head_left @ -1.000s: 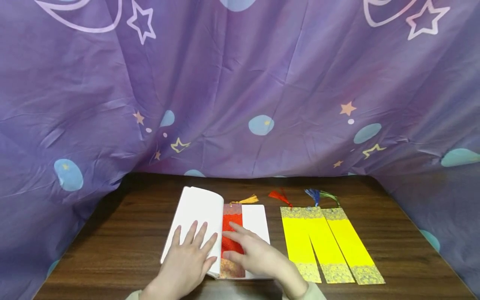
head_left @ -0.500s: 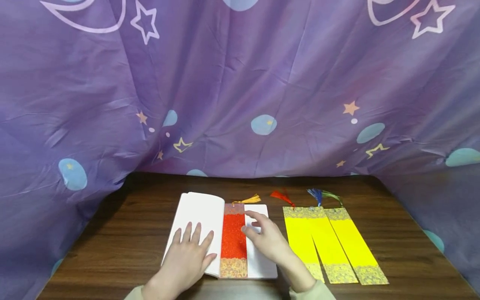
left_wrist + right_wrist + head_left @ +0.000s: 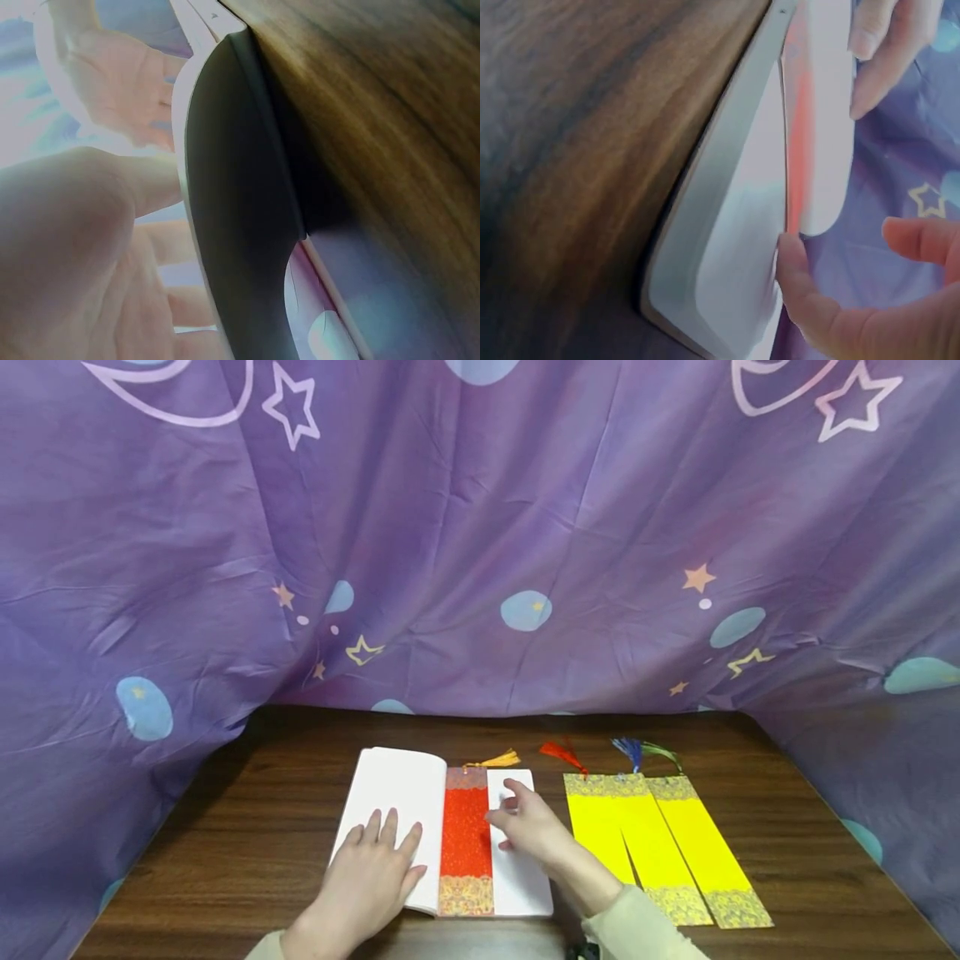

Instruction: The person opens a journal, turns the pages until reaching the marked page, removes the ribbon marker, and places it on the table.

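Note:
An open book with blank white pages lies on the table. Along its right page, beside the fold, lies a red bookmark with gold-patterned ends, its yellow tassel reaching past the top edge. My left hand rests on the left page with fingers straight. Over the right page is my right hand, its fingers loosely bent and apart, nothing between them. In the right wrist view the thumb is at the edge of the bookmark, while the index finger stands off from the page.
Three yellow bookmarks with patterned ends lie to the right of the book, two overlapping at the top. Their red tassel, blue tassel and green tassel point away. A purple curtain hangs behind the brown table.
My right hand has drawn back to the right off the red bookmark, which now shows in full. The left page lies lower under my left hand, which stays on it.

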`<state>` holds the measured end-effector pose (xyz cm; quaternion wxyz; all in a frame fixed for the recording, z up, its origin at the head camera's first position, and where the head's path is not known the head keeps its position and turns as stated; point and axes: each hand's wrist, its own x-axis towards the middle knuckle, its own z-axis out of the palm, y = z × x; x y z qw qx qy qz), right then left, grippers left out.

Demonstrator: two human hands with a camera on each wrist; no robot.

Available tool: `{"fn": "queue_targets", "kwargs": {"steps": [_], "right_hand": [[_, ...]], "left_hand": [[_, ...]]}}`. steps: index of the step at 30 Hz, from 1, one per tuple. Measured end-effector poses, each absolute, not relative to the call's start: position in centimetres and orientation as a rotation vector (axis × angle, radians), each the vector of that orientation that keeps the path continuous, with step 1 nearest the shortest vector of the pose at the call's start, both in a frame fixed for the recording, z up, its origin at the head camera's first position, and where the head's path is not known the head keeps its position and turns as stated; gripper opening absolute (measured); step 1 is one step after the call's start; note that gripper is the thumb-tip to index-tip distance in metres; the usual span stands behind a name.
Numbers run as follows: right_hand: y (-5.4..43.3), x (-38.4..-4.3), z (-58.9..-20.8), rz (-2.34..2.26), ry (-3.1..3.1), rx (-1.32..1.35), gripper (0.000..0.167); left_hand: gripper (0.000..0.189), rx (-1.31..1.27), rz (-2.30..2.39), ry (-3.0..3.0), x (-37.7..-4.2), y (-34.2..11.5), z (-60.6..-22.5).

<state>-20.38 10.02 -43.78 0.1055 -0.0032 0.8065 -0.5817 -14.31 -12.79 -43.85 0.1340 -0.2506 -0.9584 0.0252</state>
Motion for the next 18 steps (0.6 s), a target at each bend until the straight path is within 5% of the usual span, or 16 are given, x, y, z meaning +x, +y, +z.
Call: {"fn": "queue_targets", "kwargs": {"steps": [9,18], "right_hand": [[9.5,-21.4,-44.2,-1.724,2.324,0.049,0.071],[9.6,-22.1,-45.3,-1.783,2.168,0.0,0.036]], "left_hand": [[0.047,-0.729,0.05,-2.813,-14.4,-12.8,-43.8],[0.047,-0.734,0.057,-2.807,-14.4,-12.9,-43.9]]}}
